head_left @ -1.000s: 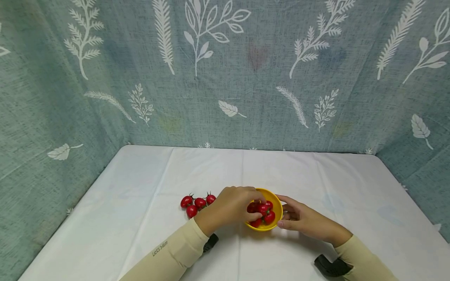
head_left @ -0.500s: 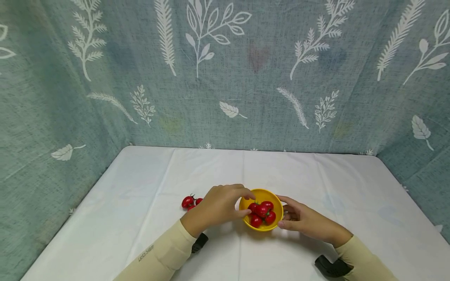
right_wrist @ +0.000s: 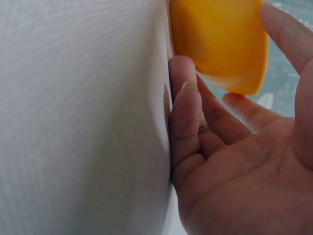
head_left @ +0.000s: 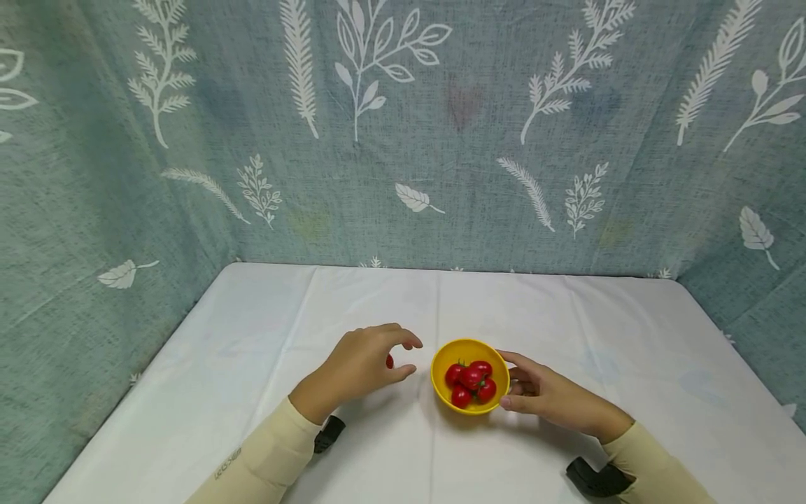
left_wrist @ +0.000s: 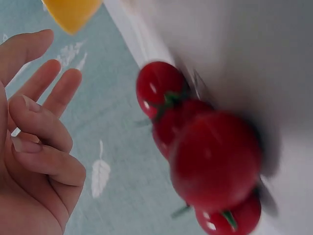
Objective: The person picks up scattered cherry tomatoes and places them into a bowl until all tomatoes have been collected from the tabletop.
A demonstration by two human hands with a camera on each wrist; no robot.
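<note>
A yellow bowl (head_left: 469,411) stands on the white cloth with several cherry tomatoes (head_left: 471,378) in it. My right hand (head_left: 554,400) holds the bowl's right side, thumb and fingers spread along its wall. In the right wrist view, fingertips (right_wrist: 234,99) lie against the yellow wall near the rim. Left of the bowl, my left hand (head_left: 359,364) hovers with thumb and index finger apart and nothing between them. Several loose cherry tomatoes (left_wrist: 215,161) with green stems lie beside it in the left wrist view. From the head camera the hand hides most of them.
White cloth (head_left: 264,406) covers the table. A blue-green curtain (head_left: 403,161) with white leaf prints hangs behind and at both sides. Black wrist mounts (head_left: 595,479) sit at the sleeves.
My left hand has drawn out of the bowl and moved left, over the loose tomatoes, fingers spread. The tomatoes in the bowl are now in full view. My right hand stays at the bowl.
</note>
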